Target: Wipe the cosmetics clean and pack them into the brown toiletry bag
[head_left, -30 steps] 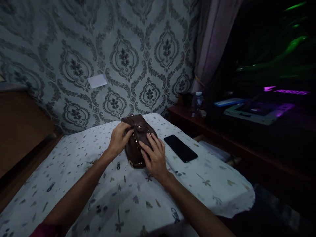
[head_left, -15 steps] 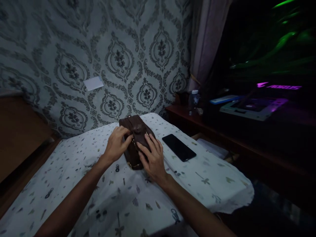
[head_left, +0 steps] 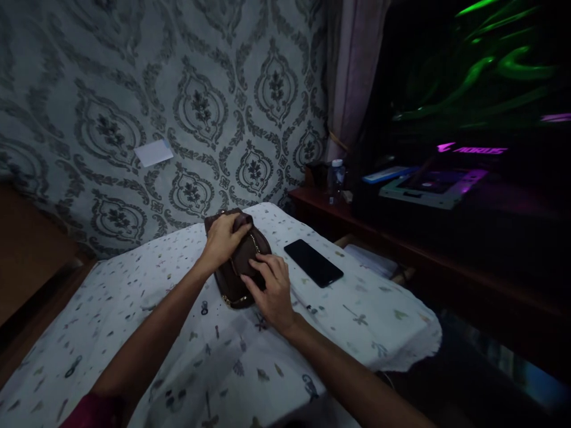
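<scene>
A small brown leather bag (head_left: 244,261) with gold-coloured zips lies on the patterned white cloth (head_left: 178,333). At its far end, my left hand (head_left: 224,238) is closed around a brown flap or strap, thumb on top. My right hand (head_left: 272,288) holds the near right part of the bag, thumb and bent fingers pressed on its front with a gap between them. A gold zip edge runs along the front between the two hands. The left fingertips are partly hidden behind the flap.
A black phone (head_left: 313,262) lies right of the bag. Beyond it, a dark red desk (head_left: 307,198) carries a clear bottle (head_left: 336,177) and a computer case with lit purple lettering. A white card (head_left: 154,153) is on the papered wall. A brown panel (head_left: 35,255) stands at left.
My left hand has moved from the bag's left side up to the flap at its far end. My right hand's fingers are more bent and lower on the front. The view has shifted slightly right.
</scene>
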The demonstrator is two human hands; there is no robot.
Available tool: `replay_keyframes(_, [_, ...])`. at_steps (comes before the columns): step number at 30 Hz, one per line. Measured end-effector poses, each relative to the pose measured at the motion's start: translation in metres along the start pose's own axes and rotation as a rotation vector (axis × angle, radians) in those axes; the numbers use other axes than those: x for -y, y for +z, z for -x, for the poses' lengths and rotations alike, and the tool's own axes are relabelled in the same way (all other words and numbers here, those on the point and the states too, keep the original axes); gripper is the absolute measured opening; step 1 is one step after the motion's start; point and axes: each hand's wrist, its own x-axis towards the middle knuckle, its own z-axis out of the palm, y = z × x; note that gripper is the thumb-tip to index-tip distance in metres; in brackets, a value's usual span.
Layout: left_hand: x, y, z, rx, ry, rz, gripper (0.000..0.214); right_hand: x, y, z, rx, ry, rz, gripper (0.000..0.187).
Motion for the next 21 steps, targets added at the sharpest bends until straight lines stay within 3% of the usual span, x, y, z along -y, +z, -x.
replay_keyframes(7, [0.0, 0.004, 0.0, -0.053, -0.041, 0.131, 0.021, -0.002, 0.0, -0.001, 0.007, 0.0, -0.009, 0.018])
replay_keyframes(13, [-0.002, 0.006, 0.008, -0.081, 0.075, 0.127, 0.02, -0.002, -0.002, -0.003, 0.023, 0.01, 0.005, 0.017])
replay_keyframes(18, [-0.003, 0.006, 0.019, -0.042, 0.207, 0.073, 0.018, -0.002, -0.002, -0.003, 0.025, 0.03, 0.001, 0.02])
replay_keyframes(21, [-0.002, 0.006, 0.021, -0.02, 0.218, 0.075, 0.018, -0.001, -0.004, -0.005, 0.026, 0.059, -0.033, 0.02])
